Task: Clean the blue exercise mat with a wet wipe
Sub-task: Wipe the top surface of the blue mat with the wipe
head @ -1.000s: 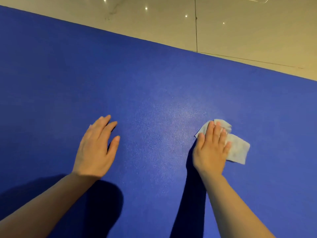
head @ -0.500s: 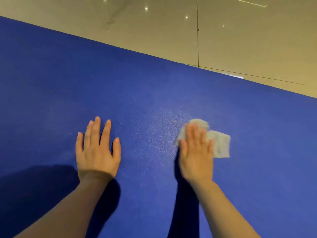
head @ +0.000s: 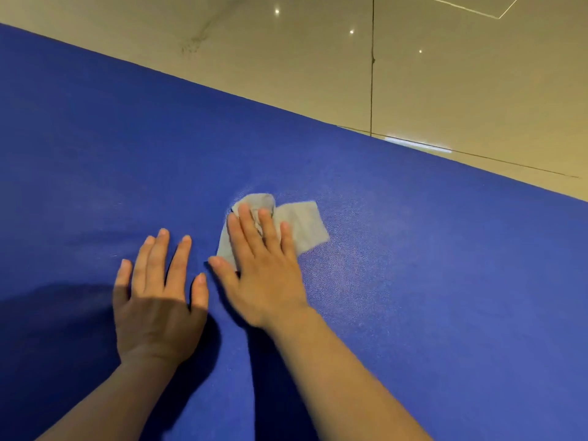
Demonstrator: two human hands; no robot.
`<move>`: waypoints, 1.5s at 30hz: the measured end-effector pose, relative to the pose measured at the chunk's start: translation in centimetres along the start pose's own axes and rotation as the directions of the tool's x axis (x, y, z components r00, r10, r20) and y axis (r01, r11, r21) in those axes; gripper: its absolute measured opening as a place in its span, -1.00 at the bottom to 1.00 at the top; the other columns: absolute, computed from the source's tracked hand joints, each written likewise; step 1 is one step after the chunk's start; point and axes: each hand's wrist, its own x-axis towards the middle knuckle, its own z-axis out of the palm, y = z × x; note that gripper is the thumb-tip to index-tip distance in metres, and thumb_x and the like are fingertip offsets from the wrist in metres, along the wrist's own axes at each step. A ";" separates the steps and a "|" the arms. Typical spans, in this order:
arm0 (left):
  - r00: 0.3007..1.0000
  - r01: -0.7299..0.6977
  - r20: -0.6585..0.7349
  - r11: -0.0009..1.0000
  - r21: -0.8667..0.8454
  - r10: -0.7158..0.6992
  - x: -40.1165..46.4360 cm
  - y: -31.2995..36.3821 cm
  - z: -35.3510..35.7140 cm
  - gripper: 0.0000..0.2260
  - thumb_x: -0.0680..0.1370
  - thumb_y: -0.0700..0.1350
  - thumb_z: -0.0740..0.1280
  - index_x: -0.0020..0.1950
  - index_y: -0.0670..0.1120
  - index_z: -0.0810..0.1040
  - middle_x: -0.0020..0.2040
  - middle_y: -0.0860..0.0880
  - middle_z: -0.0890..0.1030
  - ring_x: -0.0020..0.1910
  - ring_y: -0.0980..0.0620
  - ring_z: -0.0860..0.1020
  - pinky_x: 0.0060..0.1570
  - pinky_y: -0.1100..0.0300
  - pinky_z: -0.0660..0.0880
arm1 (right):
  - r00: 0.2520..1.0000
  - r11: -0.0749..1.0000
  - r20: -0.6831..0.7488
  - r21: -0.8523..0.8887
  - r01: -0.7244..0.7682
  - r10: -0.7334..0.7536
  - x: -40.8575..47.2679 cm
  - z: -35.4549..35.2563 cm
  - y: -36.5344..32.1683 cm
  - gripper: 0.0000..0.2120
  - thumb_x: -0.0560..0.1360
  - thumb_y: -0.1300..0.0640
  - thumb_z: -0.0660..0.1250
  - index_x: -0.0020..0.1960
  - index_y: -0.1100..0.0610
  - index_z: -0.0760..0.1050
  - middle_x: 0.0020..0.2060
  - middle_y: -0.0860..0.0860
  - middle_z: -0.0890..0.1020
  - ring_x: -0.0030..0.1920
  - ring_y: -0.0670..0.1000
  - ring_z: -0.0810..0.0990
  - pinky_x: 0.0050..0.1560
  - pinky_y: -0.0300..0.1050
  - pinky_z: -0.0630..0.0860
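The blue exercise mat [head: 429,265] fills most of the head view, lying flat on the floor. A crumpled pale grey wet wipe [head: 302,222] lies on it near the middle. My right hand [head: 264,268] presses flat on the wipe with straight fingers, covering its left part. My left hand [head: 159,297] rests flat on the bare mat just to the left, fingers spread, its thumb close to my right thumb. A faint damp sheen shows on the mat to the right of the wipe.
Glossy beige floor tiles [head: 413,74] lie beyond the mat's far edge, with a dark grout line [head: 371,74] running away from me. My shadow darkens the mat at the lower left.
My right hand has slid the wipe leftward across the mat, ending close beside my left hand. My left hand settled flat on the mat and stayed put.
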 end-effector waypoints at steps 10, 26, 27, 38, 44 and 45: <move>0.999 0.018 0.044 0.999 -0.038 -0.017 0.0 -0.1 -0.1 -0.46 0.54 0.07 0.06 0.47 -0.12 0.35 0.49 -0.18 0.30 0.46 -0.14 0.26 0.43 -0.12 0.06 | 0.766 0.770 -0.078 0.077 -0.634 0.638 0.9 -5.7 12.3 -0.45 0.67 -0.13 -0.16 0.60 -0.04 -0.21 0.59 -0.03 -0.20 0.57 0.06 -0.24 0.50 0.18 -0.26; 0.999 -0.013 0.046 0.999 -0.041 0.015 -0.1 -0.2 -0.2 -0.48 0.56 0.05 0.08 0.44 -0.17 0.41 0.48 -0.19 0.33 0.44 -0.18 0.31 0.40 -0.17 0.16 | 0.973 0.970 0.050 -0.103 -0.219 0.225 7.4 -6.1 8.4 -0.39 0.58 -0.33 -0.13 0.56 -0.23 -0.23 0.56 -0.19 -0.24 0.55 -0.04 -0.31 0.50 0.12 -0.36; 0.998 -0.005 0.055 0.999 -0.051 0.008 -0.1 -0.2 -0.2 -0.48 0.56 0.06 0.07 0.44 -0.17 0.42 0.48 -0.19 0.33 0.44 -0.18 0.31 0.41 -0.17 0.16 | 0.950 0.947 0.037 -0.092 -0.306 0.311 7.1 -7.2 10.5 -0.39 0.59 -0.32 -0.12 0.56 -0.22 -0.23 0.56 -0.18 -0.24 0.55 -0.03 -0.30 0.50 0.12 -0.34; 0.998 -0.003 0.055 0.997 -0.078 0.007 0.5 -0.2 -0.5 -0.50 0.55 0.05 0.11 0.42 -0.14 0.43 0.44 -0.19 0.39 0.43 -0.16 0.33 0.36 -0.19 0.22 | 0.912 0.915 -0.078 0.017 -0.403 0.403 12.9 -5.2 3.8 -0.26 0.60 -0.32 -0.12 0.60 0.06 -0.24 0.58 0.02 -0.25 0.54 0.12 -0.35 0.46 0.12 -0.41; 0.999 0.004 0.037 0.998 -0.059 -0.002 0.5 -0.1 -0.5 -0.50 0.53 0.04 0.11 0.38 -0.16 0.49 0.43 -0.19 0.41 0.42 -0.16 0.34 0.35 -0.19 0.24 | 0.999 0.995 0.025 -0.090 -0.045 0.048 15.2 -6.1 4.2 -0.41 0.61 -0.31 -0.16 0.58 -0.19 -0.14 0.57 -0.21 -0.18 0.56 -0.07 -0.27 0.45 0.24 -0.41; 0.999 0.004 0.039 0.999 -0.054 -0.002 0.5 -0.1 -0.4 -0.50 0.54 0.04 0.11 0.38 -0.16 0.50 0.43 -0.19 0.41 0.42 -0.16 0.35 0.35 -0.19 0.24 | 0.995 0.992 -0.001 -0.078 -0.096 0.097 14.9 -6.7 5.9 -0.42 0.61 -0.31 -0.17 0.58 -0.19 -0.14 0.57 -0.21 -0.18 0.55 -0.09 -0.27 0.45 0.22 -0.41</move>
